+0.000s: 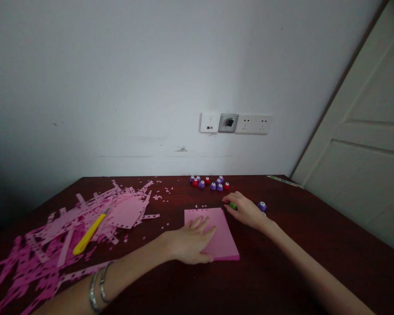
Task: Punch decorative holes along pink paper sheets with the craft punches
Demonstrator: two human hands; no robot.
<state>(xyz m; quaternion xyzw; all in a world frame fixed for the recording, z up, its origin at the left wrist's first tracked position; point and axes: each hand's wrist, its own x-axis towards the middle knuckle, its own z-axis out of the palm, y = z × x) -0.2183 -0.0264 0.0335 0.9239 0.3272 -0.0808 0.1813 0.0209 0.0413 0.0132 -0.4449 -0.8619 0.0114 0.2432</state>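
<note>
My left hand (195, 240) lies flat with its fingers spread on a stack of pink paper (221, 234), which has a row of small holes or marks along its far edge. Just beyond the stack's far right corner, my right hand (244, 210) curls around a small green paper punch (233, 205), only part of which shows between the fingers. Close to my right wrist sits a purple punch (262, 206), with another white-topped piece partly hidden beside it. A few tiny pink paper bits (202, 206) rest past the stack's far edge.
Several small purple and red punches (213, 186) stand near the wall. Left of me spreads a heap of cut pink strips and scraps (128, 212) with a yellow utility knife (90, 234) on top, its blade showing. A patterned strip (284, 180) lies at the table's far right.
</note>
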